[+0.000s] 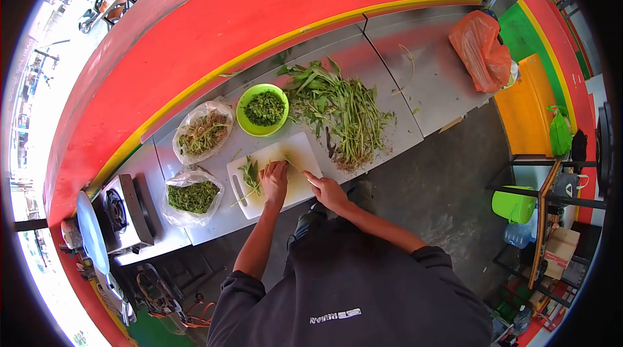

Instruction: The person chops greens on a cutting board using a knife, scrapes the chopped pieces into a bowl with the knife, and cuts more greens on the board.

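A white cutting board lies on the metal counter in front of me. My left hand is closed over green stems on the board, with leaves sticking out to its left. At the board's right edge, my right hand is wrapped round a knife, whose blade points toward my left hand. Beyond the board is a green bowl of chopped greens. Right of it spreads a large pile of leafy stems. Two plastic bags, one with stems and roots, one with chopped greens, sit on the left.
A gas stove stands at the counter's left end. An orange-red plastic bag lies at the far right. The red wall runs along the back. A green bucket and a shelf are at the right.
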Available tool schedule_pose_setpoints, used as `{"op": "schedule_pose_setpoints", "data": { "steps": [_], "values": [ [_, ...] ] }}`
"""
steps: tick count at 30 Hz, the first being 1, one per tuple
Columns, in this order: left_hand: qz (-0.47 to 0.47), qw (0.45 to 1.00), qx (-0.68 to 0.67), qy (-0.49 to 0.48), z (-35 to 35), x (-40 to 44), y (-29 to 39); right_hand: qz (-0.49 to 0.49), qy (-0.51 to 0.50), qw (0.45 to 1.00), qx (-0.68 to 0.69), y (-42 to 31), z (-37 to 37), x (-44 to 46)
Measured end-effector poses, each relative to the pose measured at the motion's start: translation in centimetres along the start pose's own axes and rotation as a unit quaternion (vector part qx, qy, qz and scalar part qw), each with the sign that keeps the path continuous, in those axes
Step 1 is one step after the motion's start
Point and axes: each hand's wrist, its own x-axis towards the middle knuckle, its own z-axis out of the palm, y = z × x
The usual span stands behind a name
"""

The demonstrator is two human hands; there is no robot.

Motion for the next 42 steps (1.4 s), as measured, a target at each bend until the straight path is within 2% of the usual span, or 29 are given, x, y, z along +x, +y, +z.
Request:
{"op": "schedule_pose_setpoints", "data": {
  "steps": [5, 8, 14, 19, 42],
  "values": [
    [0.002, 1.000, 0.000, 0.007, 0.0, -0.5, 0.1, 0.002, -0.012, 1.000, -0.022, 0.1, 0.3, 0.4],
    [0.001, 1.000, 0.005, 0.008, -0.3, -0.4, 0.3, -0.020, 0.016, 0.999, -0.026, 0.0, 0.7, 0.7],
    [-0.001, 1.000, 0.002, 0.004, 0.3, -0.5, -0.4, 0.005, -0.012, 1.000, -0.018, 0.2, 0.3, 0.1],
    [0.008, 1.000, 0.009, 0.016, 0.4, -0.7, -0.3, -0.015, 0.022, 1.000, -0.011, 0.0, 0.9, 1.1],
    [0.014, 1.000, 0.009, 0.025, 0.2, -0.3, -0.1, 0.004, 0.003, 1.000, -0.010, -0.2, 0.6, 0.6]
  ]
}}
